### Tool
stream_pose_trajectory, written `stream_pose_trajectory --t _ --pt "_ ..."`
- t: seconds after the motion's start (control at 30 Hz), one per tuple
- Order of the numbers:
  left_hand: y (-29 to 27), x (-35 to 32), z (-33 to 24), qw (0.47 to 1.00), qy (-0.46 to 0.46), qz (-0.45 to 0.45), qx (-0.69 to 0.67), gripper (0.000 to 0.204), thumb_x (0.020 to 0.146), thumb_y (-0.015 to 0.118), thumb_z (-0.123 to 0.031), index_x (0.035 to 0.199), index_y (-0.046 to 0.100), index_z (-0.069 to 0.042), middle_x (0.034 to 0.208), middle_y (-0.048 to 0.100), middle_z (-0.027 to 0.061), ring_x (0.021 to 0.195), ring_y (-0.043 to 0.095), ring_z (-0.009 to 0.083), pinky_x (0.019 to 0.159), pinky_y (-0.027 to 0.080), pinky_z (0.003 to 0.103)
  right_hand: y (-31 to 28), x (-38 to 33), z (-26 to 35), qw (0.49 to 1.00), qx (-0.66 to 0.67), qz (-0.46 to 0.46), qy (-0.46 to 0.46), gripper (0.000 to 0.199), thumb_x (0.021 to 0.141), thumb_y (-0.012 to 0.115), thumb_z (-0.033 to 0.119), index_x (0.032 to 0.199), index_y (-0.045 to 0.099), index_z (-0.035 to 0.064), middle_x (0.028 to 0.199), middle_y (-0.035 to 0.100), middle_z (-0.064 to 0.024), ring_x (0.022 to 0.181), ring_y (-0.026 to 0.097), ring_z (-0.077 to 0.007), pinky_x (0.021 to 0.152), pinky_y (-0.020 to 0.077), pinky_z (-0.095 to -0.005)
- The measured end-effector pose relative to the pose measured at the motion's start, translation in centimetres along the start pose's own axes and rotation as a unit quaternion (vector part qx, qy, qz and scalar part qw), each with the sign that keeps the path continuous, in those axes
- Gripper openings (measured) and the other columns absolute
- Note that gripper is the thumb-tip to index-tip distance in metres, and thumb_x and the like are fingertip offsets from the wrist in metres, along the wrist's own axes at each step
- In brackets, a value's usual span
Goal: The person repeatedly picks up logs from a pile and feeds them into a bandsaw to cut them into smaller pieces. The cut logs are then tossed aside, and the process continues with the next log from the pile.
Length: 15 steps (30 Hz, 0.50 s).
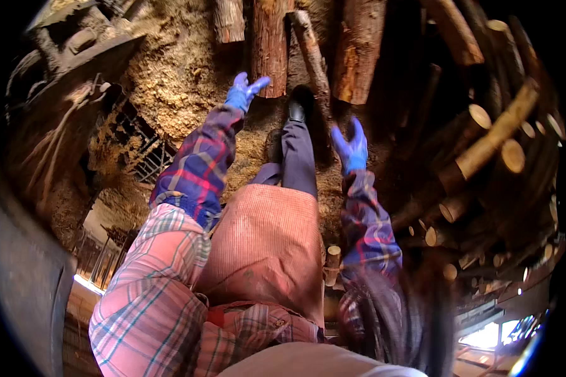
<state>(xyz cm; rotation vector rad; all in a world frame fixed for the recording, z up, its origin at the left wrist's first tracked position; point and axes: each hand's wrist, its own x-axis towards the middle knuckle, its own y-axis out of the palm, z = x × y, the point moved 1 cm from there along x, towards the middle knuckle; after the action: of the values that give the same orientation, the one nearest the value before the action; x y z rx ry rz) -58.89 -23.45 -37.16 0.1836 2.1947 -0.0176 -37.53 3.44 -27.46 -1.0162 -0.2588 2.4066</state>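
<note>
Left hand near 1 log, right hand near 1 thin branch

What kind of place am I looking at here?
Probably a wood-handling shed or sawmill: a pile of pale-ended round cut logs, loose yellow-brown sawdust-like debris, and thick reddish-brown logs lying ahead.

Floor brown, thickly covered at left with tan crumbly litter. On it, toward top: short log, reddish log just beside, thick log farther right, thin branch slanting between last two. Log pile at right, base lost in shadow.
</note>
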Motion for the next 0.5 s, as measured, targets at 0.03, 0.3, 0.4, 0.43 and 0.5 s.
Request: stream_pose_trajectory --t 0.03,0.3,0.4,0.43,0.5 --pt "0.3 1.8 1.0 0.999 0.020 -0.042 -0.006 0.083 0.081 0.070 -0.034 0.137 0.026 0.008 0.138 0.038 0.0185 0.108 0.054 0.0257 0.090 0.044 0.032 2.7 2.7 1.5 0.997 0.037 0.064 0.020 0.077 0.073 0.076 0.036 0.130 0.043 -0.0032 0.122 0.055 -0.0206 0.114 0.053 -0.0285 0.095 0.0428 -0.0363" --pt "4.3 5.1 -1.8 0.995 0.049 0.069 0.056 0.068 0.076 0.075 -0.039 0.124 0.050 0.003 0.119 0.059 0.0099 0.106 0.055 0.0212 0.095 0.041 0.034 19.0 14.6 1.7 0.962 0.208 0.156 0.087 0.062 0.077 0.073 0.042 0.113 0.056 -0.0061 0.100 0.064 -0.0128 0.087 0.059 -0.0196 0.077 0.0459 -0.0318" --pt "0.3 0.2 -4.3 0.985 -0.055 0.099 0.132 0.078 0.074 0.072 -0.051 0.130 0.045 -0.003 0.115 0.058 0.0034 0.098 0.056 0.0171 0.087 0.043 0.029 15.7 10.7 5.7 0.959 0.184 0.187 0.103 0.052 0.085 0.065 0.040 0.111 0.058 -0.0047 0.097 0.063 -0.0080 0.082 0.056 -0.0131 0.075 0.0451 -0.0277" --pt "1.9 -2.3 -7.1 0.979 -0.062 0.158 0.116 0.075 0.077 0.070 -0.049 0.130 0.044 -0.004 0.117 0.056 0.0028 0.100 0.055 0.0158 0.087 0.043 0.029 13.9 9.3 7.1 0.956 0.170 0.210 0.115 0.053 0.085 0.064 0.041 0.112 0.058 -0.0048 0.097 0.062 -0.0070 0.082 0.055 -0.0124 0.075 0.0449 -0.0273" --pt "5.0 -7.5 -12.4 0.976 -0.003 0.203 0.075 0.070 0.081 0.067 -0.044 0.132 0.043 -0.004 0.124 0.052 0.0039 0.105 0.053 0.0157 0.091 0.044 0.031 9.7 5.3 14.0 0.945 0.211 0.223 0.114 0.051 0.087 0.062 0.043 0.107 0.061 -0.0036 0.095 0.062 -0.0050 0.081 0.055 -0.0116 0.076 0.0450 -0.0270"
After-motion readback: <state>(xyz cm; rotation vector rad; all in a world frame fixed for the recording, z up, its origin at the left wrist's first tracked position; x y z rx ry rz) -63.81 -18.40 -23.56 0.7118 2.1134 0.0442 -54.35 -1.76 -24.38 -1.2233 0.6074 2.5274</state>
